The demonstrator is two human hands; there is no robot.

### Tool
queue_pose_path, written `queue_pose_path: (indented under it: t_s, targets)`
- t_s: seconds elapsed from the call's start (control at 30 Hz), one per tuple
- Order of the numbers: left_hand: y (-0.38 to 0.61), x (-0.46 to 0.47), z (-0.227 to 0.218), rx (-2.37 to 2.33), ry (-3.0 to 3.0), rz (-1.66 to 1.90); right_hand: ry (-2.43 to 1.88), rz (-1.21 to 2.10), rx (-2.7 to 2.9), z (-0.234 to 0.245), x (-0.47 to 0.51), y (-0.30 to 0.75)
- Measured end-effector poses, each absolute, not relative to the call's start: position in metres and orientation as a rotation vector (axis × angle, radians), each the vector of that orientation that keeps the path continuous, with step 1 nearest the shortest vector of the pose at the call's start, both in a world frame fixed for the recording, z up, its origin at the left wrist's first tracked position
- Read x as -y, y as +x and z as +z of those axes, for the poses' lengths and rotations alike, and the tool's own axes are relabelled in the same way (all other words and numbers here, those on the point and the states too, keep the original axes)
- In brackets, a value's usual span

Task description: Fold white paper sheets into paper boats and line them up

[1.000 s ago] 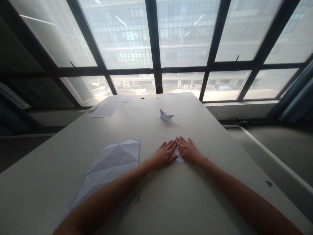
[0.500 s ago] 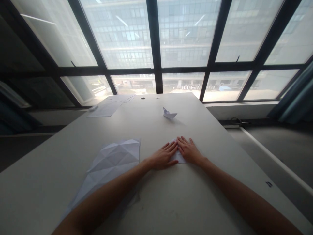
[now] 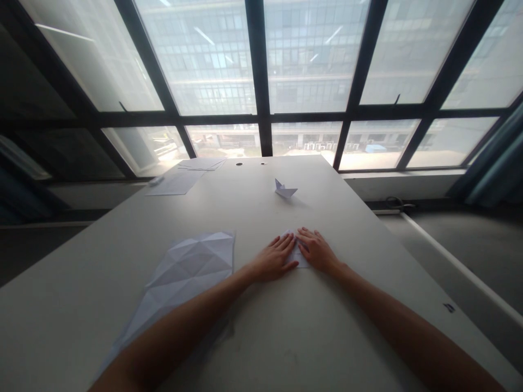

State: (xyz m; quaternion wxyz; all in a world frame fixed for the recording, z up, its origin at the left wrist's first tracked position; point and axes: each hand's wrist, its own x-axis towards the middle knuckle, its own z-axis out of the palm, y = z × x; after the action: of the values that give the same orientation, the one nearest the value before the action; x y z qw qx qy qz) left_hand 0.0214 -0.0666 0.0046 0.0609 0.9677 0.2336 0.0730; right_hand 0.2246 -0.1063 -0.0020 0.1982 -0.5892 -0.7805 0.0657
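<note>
Pressing small folded paper flat w/ L hand & R hand — palms down, fingers straight, clasping nothing — right of creased sheet, nearer than paper boat.

White table with paper things on it
A small folded paper lies near the middle, a large creased sheet well to its left, a paper boat farther back, and flat sheets at the far left corner.

Both arms are reaching forward, left hand and right hand lying flat, palms down, fingertips meeting.
</note>
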Motion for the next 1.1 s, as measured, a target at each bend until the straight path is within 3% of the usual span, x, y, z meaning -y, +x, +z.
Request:
queue_pose_path:
  t_s: [1.1]
  targets:
    - [0.018, 0.04, 0.003, -0.716, 2.547, 0.764, -1.409, 0.19, 2.194, 0.007, 0.11, 0.222]
